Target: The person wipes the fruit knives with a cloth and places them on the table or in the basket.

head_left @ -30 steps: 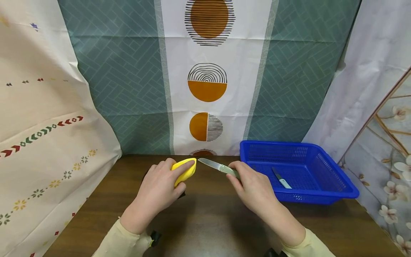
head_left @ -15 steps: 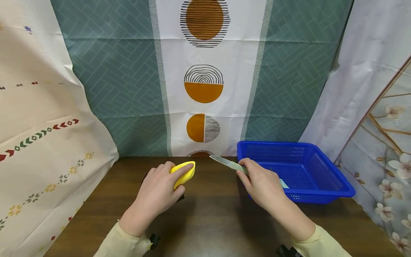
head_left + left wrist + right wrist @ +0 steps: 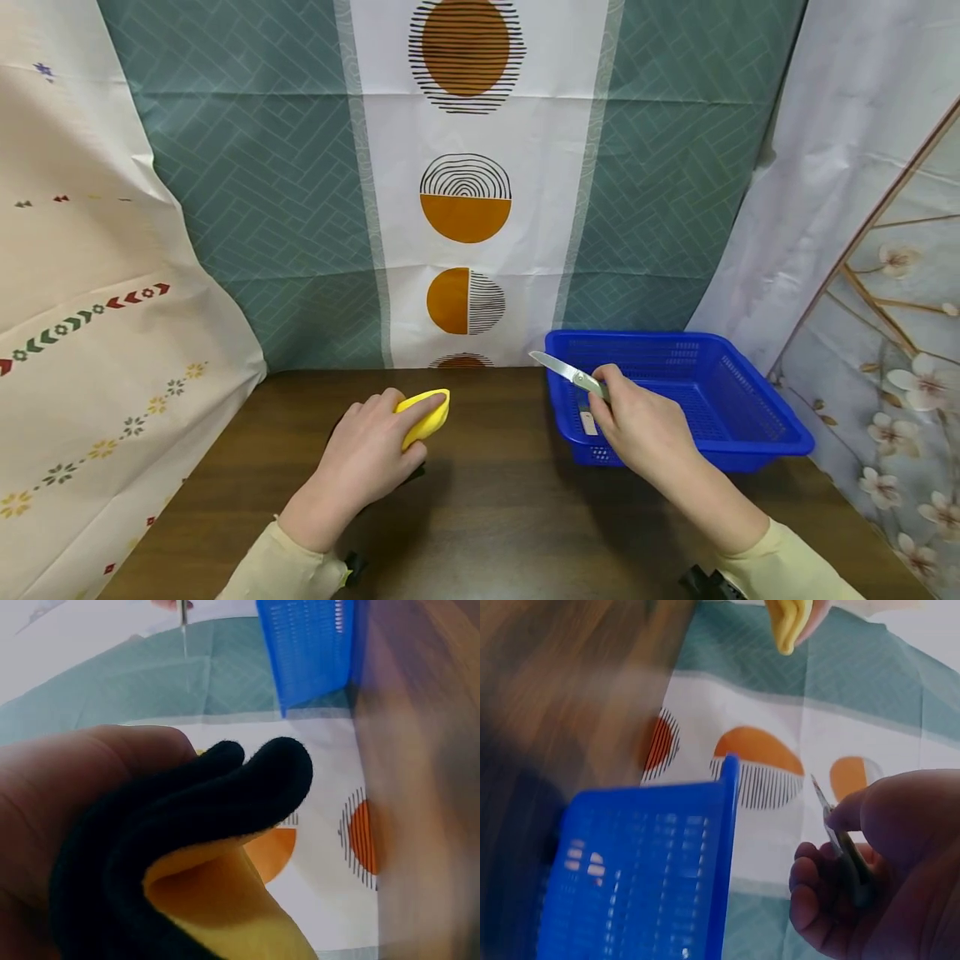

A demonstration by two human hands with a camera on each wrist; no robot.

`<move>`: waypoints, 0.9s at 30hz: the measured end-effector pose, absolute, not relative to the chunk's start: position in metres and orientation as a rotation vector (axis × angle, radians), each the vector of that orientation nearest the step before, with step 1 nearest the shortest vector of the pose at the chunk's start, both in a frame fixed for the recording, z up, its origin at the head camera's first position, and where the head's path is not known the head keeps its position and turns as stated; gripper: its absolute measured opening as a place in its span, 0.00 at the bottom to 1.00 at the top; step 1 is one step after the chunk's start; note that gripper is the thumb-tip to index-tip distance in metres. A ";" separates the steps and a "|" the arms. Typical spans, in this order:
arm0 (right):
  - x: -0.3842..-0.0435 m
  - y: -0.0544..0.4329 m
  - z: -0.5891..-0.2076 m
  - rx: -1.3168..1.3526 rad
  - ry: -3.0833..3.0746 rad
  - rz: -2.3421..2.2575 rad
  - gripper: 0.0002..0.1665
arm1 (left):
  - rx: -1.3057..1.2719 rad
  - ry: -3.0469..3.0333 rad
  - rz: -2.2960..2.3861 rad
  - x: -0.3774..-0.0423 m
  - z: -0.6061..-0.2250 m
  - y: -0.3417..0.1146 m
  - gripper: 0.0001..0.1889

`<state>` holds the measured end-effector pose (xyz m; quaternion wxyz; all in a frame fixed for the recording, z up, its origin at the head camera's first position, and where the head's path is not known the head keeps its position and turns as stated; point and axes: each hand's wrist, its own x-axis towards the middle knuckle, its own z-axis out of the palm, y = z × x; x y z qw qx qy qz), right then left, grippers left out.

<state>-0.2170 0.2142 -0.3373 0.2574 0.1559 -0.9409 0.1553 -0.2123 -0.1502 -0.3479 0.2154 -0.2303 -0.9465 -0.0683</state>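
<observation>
My left hand (image 3: 367, 454) holds a folded yellow cloth (image 3: 427, 414) above the table. In the left wrist view the cloth shows dark folds (image 3: 187, 825) beside the thumb. My right hand (image 3: 648, 425) grips a folding knife (image 3: 557, 367) by its pale green handle, with the blade out and pointing up and left. Knife and hand are over the left part of a blue plastic basket (image 3: 757, 447). A second knife (image 3: 588, 423) lies in the basket, its pale handle partly visible below the held one. In the right wrist view, curled fingers surround the knife handle (image 3: 855, 874).
The dark wooden table (image 3: 495, 517) stretches between and in front of both hands. A green and white patterned curtain (image 3: 300, 208) hangs behind it. Pale printed cloth (image 3: 97, 333) borders the left side, and a floral cloth (image 3: 900, 417) the right.
My right hand has carried the folding knife rightward, away from the yellow cloth and over the blue basket. My left hand keeps the cloth almost in place. The view has turned slightly right.
</observation>
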 end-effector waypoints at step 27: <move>-0.232 0.291 -0.343 0.223 -2.691 0.294 0.15 | -0.621 -2.747 -0.185 -0.216 -0.368 -0.165 0.34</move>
